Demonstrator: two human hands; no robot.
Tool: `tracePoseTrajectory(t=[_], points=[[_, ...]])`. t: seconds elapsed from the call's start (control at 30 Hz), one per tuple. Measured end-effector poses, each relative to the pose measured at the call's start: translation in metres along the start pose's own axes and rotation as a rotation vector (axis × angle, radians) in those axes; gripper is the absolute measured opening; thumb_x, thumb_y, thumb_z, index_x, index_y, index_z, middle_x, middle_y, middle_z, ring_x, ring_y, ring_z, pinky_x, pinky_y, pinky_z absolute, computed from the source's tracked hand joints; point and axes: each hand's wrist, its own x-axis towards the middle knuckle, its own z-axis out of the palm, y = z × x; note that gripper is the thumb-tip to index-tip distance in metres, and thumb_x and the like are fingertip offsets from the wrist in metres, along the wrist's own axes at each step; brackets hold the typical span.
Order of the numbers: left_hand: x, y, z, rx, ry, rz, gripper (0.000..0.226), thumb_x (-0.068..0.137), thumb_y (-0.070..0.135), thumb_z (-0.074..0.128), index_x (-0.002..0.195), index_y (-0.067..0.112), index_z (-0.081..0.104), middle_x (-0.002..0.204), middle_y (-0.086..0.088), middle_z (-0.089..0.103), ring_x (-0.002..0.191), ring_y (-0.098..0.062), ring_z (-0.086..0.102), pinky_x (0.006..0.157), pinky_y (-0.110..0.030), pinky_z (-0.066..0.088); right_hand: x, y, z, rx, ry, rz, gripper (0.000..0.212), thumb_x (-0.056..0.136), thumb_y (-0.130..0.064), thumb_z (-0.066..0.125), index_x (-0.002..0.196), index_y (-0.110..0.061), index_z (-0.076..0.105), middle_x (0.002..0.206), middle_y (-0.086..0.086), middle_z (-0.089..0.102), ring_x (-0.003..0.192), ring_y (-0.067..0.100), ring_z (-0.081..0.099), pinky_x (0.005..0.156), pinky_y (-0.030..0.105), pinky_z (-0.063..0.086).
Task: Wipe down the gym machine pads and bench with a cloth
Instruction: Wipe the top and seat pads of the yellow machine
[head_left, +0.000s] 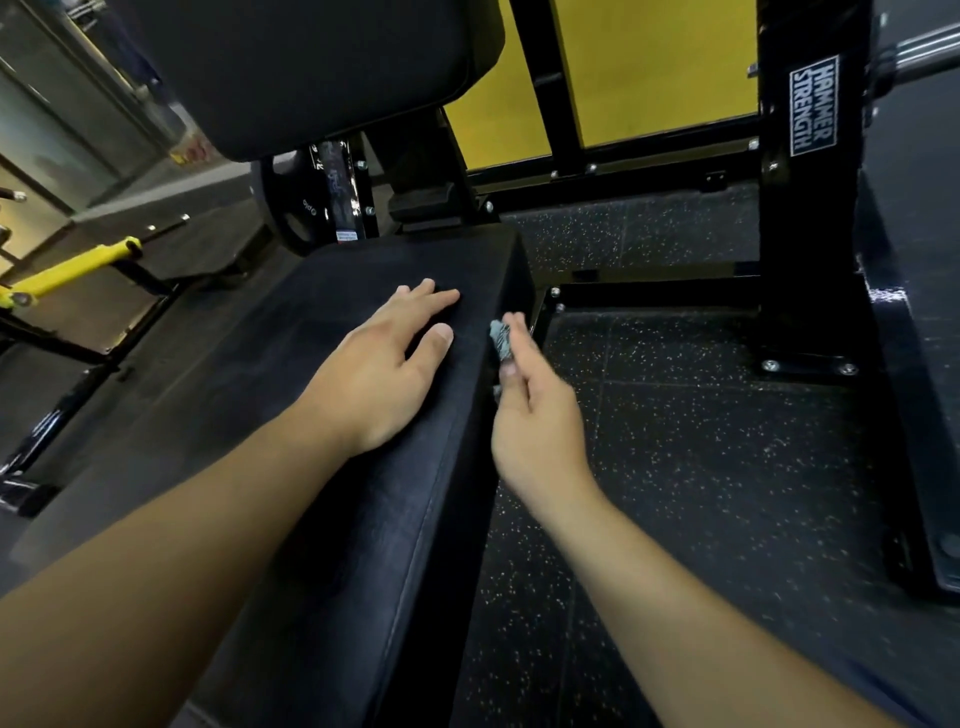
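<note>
A long black padded bench seat (291, 467) runs from the bottom of the view up to the middle. My left hand (384, 364) lies flat on its top near the far right corner, fingers spread, holding nothing. My right hand (535, 415) is at the seat's right side wall, its fingers closed on a small bunched grey cloth (501, 339) that touches that side. The black back pad (332, 73) rises tilted above the far end of the seat.
A black steel upright (810, 208) with a white label and its bolted foot stand to the right on speckled rubber flooring (701, 467). Yellow panels (660, 67) sit behind the frame. A yellow lever (78, 270) and black bars are at the left. A chrome bar (924, 52) shows at the top right.
</note>
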Motion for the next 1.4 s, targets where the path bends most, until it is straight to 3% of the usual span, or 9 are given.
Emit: tracePoseTrajectory(t=[0.17, 0.33, 0.43, 0.57, 0.7, 0.83, 0.97, 1.1, 1.4], points=[[-0.004, 0.004, -0.002, 0.111, 0.026, 0.003, 0.045, 0.108, 0.044, 0.038, 0.153, 0.042, 0.04, 0.165, 0.016, 0.028, 0.155, -0.002, 0.012, 0.124, -0.028, 0.013, -0.074, -0.011, 0.003, 0.01, -0.021, -0.035, 0.051, 0.108, -0.008, 0.039, 0.146, -0.043, 0.038, 0.156, -0.028, 0.035, 0.137, -0.021, 0.03, 0.098, 0.001, 0.036], [-0.014, 0.013, -0.006, 0.286, 0.176, -0.029, 0.043, 0.108, 0.038, 0.039, 0.148, 0.026, 0.051, 0.161, 0.002, 0.039, 0.152, -0.016, 0.027, 0.125, -0.037, 0.023, -0.128, -0.019, 0.007, 0.012, -0.051, -0.043, 0.055, 0.108, -0.008, 0.04, 0.144, -0.049, 0.041, 0.151, -0.045, 0.029, 0.142, -0.017, 0.027, 0.108, 0.023, 0.046], [-0.032, 0.021, -0.011, 0.211, 0.176, -0.063, 0.04, 0.107, 0.037, 0.042, 0.144, 0.026, 0.054, 0.16, 0.004, 0.04, 0.15, -0.012, 0.031, 0.119, -0.027, 0.023, -0.099, -0.018, 0.003, 0.015, -0.065, -0.064, 0.053, 0.108, -0.007, 0.039, 0.145, -0.045, 0.043, 0.155, -0.039, 0.03, 0.14, -0.016, 0.033, 0.092, 0.016, 0.053], [-0.064, 0.024, -0.014, 0.154, 0.092, -0.049, 0.043, 0.106, 0.04, 0.044, 0.149, 0.033, 0.049, 0.163, 0.011, 0.034, 0.15, -0.005, 0.027, 0.117, -0.019, 0.017, -0.039, -0.01, 0.003, -0.049, -0.009, -0.08, 0.05, 0.108, -0.009, 0.041, 0.153, -0.031, 0.043, 0.16, -0.025, 0.03, 0.146, -0.009, 0.027, 0.121, 0.03, 0.033], [-0.081, 0.02, -0.01, 0.063, -0.006, -0.085, 0.049, 0.107, 0.044, 0.04, 0.155, 0.041, 0.037, 0.164, 0.022, 0.026, 0.151, 0.008, 0.014, 0.118, -0.015, 0.01, 0.026, -0.012, -0.002, -0.096, 0.006, -0.026, 0.048, 0.109, -0.014, 0.04, 0.154, -0.031, 0.042, 0.162, -0.023, 0.029, 0.144, -0.003, 0.036, 0.12, 0.036, 0.037], [-0.08, 0.018, -0.002, 0.025, 0.05, -0.106, 0.044, 0.108, 0.042, 0.037, 0.152, 0.043, 0.04, 0.162, 0.025, 0.029, 0.15, 0.009, 0.014, 0.119, -0.017, 0.013, 0.036, -0.015, -0.002, -0.143, 0.018, 0.017, 0.049, 0.11, -0.013, 0.038, 0.156, -0.029, 0.04, 0.163, -0.02, 0.029, 0.145, -0.002, 0.032, 0.111, 0.011, 0.024], [-0.079, 0.02, 0.001, 0.054, 0.074, -0.115, 0.043, 0.109, 0.04, 0.037, 0.151, 0.043, 0.041, 0.162, 0.022, 0.032, 0.151, 0.007, 0.016, 0.119, -0.018, 0.015, -0.031, -0.017, 0.006, -0.05, 0.025, 0.029, 0.049, 0.109, -0.008, 0.038, 0.155, -0.024, 0.04, 0.161, -0.019, 0.031, 0.122, -0.034, 0.028, 0.093, -0.009, 0.025], [-0.079, 0.023, 0.002, 0.068, 0.08, -0.117, 0.043, 0.109, 0.039, 0.036, 0.151, 0.041, 0.042, 0.162, 0.02, 0.033, 0.151, 0.005, 0.017, 0.12, -0.02, 0.016, -0.097, -0.013, 0.006, -0.043, -0.015, -0.024, 0.053, 0.108, -0.005, 0.038, 0.153, -0.032, 0.039, 0.158, -0.03, 0.029, 0.13, -0.03, 0.028, 0.094, -0.002, 0.036], [-0.083, 0.025, -0.001, 0.023, 0.089, -0.125, 0.042, 0.109, 0.038, 0.038, 0.15, 0.039, 0.045, 0.162, 0.019, 0.034, 0.151, 0.002, 0.021, 0.117, -0.018, 0.018, -0.128, -0.016, 0.008, -0.11, -0.06, -0.118, 0.056, 0.107, -0.002, 0.038, 0.154, -0.031, 0.039, 0.161, -0.03, 0.024, 0.145, -0.015, 0.02, 0.113, 0.005, 0.024]])
